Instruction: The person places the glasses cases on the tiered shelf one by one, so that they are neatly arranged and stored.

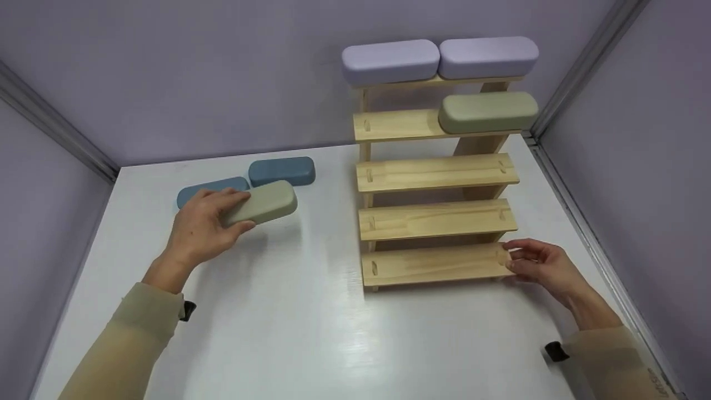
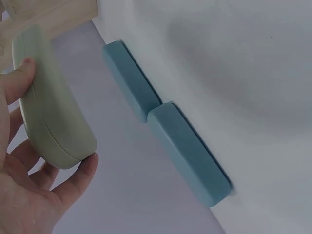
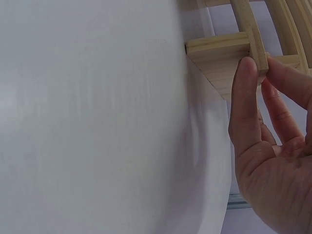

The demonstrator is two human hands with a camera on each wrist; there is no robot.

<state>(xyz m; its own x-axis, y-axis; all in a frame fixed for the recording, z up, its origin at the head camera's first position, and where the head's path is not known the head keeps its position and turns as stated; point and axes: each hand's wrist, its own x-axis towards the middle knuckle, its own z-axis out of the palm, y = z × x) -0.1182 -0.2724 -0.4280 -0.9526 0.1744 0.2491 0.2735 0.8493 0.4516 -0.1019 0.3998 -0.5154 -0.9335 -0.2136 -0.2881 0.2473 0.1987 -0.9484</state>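
My left hand (image 1: 204,229) grips a pale green glasses case (image 1: 268,202) above the table, thumb on one side and fingers on the other. The seam along this case shows in the left wrist view. Just behind it lie two blue glasses cases, one (image 1: 284,171) fully seen and the other (image 1: 214,187) partly covered by my hand. At the right, the thumb and fingers of my right hand (image 1: 547,271) pinch the right end of the lowest shelf (image 1: 436,265) of a stepped wooden rack. A second green glasses case (image 1: 490,113) sits at the right of the rack's second shelf from the top.
Two lilac glasses cases, a left one (image 1: 390,62) and a right one (image 1: 489,57), stand side by side on the top shelf. The rack's wooden shelves (image 1: 439,219) step down towards me on a white table (image 1: 311,333). Lilac walls (image 1: 194,72) enclose the back and sides.
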